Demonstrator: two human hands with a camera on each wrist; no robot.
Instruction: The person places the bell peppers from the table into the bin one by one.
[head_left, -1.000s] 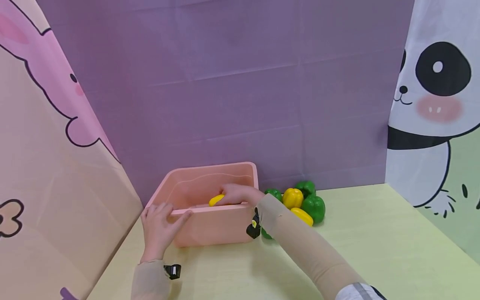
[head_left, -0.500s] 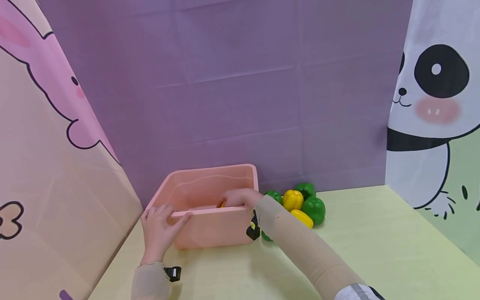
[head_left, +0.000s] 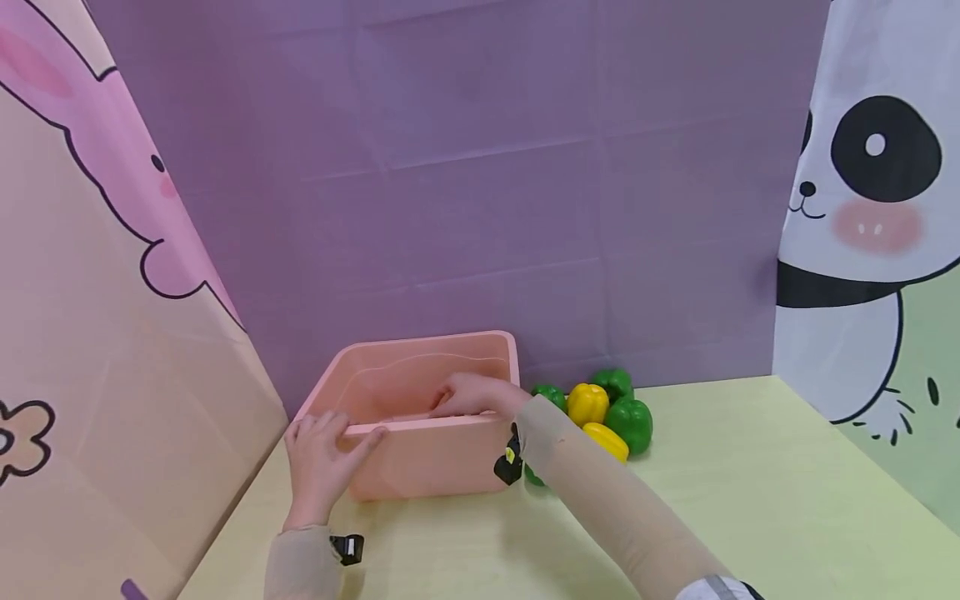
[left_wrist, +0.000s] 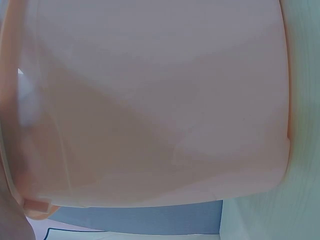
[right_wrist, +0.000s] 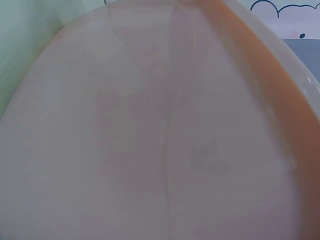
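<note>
The person's right hand [head_left: 476, 394] is reaching down inside the rectangular pink plastic bin [head_left: 435, 462], with the wrist crossing over the near rim at the right corner. A second ago a small yellow toy pepper was showing under that hand, just above the rim; half a second ago only a sliver of it was visible, and now none of it is showing. That suggests the pepper is going down into the bin, where the near wall and the hand are hiding it, so whether the fingers are gripping it or have let go cannot be told. The right wrist view is showing only pale pink plastic.

The left hand [head_left: 321, 462] is staying where it was, holding the near left corner of the bin, with the fingers curling over the rim and the thumb lying along it.

Just right of the bin, a cluster of green and yellow toy bell peppers [head_left: 600, 408] is sitting on the pale yellow tabletop [head_left: 750, 492], unchanged, near the purple backdrop [head_left: 480, 167].
</note>
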